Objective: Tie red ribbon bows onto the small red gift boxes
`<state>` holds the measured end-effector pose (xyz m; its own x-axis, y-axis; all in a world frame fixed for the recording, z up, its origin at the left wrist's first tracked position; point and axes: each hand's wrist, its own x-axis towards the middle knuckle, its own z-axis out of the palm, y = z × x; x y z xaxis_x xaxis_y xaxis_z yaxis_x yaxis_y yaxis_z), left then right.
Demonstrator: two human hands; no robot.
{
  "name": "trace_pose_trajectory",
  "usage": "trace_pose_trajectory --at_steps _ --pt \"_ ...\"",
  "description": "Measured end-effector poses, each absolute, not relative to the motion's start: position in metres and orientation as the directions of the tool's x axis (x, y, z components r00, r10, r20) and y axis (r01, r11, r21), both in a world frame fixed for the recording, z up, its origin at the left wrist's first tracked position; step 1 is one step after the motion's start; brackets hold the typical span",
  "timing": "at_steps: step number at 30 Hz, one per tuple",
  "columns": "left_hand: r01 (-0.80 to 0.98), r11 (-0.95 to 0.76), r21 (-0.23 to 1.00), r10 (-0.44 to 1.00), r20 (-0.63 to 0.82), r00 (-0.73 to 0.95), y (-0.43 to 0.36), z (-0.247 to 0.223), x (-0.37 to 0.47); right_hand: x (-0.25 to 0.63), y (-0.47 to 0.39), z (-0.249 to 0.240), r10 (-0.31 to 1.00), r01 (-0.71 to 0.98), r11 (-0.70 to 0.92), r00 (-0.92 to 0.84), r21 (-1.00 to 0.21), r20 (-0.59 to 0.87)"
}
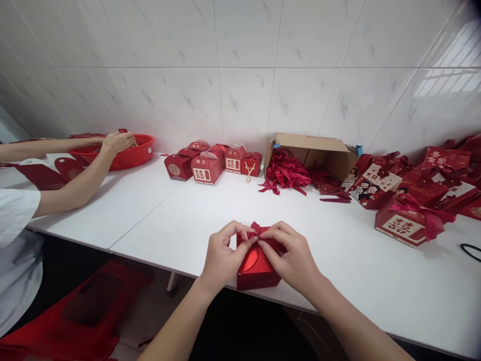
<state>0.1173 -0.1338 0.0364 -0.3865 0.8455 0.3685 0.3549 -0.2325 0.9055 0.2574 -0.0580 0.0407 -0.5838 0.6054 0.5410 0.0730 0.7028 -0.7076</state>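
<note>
A red gift box (259, 279) stands at the table's front edge, right before me. On its top is a red ribbon (256, 226), partly hidden by my fingers. My left hand (228, 254) pinches the ribbon from the left, thumb and index finger pressed together. From the other side my right hand (288, 254) pinches it too, so the fingertips of both hands nearly meet over the box. The shape of the knot or bow between them is hard to make out.
An open cardboard box (311, 143) with a heap of red ribbons (287, 170) lies against the wall. Several red boxes (206, 168) stand left of it; more ribboned boxes (404, 220) crowd the right. At left, a co-worker's hand (117, 143) reaches into a red basin (131, 159).
</note>
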Motion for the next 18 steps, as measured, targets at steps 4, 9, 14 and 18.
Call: trace_pose_trajectory --at_steps 4,9,14,18 --pt "0.323 -0.261 0.909 0.845 0.377 -0.379 -0.131 0.034 0.117 0.257 -0.057 0.037 0.647 0.052 0.62 -0.598 -0.783 0.473" --pt "0.302 -0.3 0.905 0.839 0.401 -0.368 -0.127 0.035 0.118 0.255 -0.056 0.035 0.699 0.074 0.515 -0.614 -0.854 0.368" --pt "0.295 -0.299 0.907 0.841 0.397 -0.367 -0.12 0.033 0.118 0.254 -0.055 0.036 0.694 0.083 0.435 -0.666 -0.897 0.275" --pt "0.345 -0.301 0.889 0.777 0.439 -0.451 -0.12 0.032 0.115 0.254 -0.055 0.036 0.719 0.056 0.383 -0.644 -0.922 0.259"
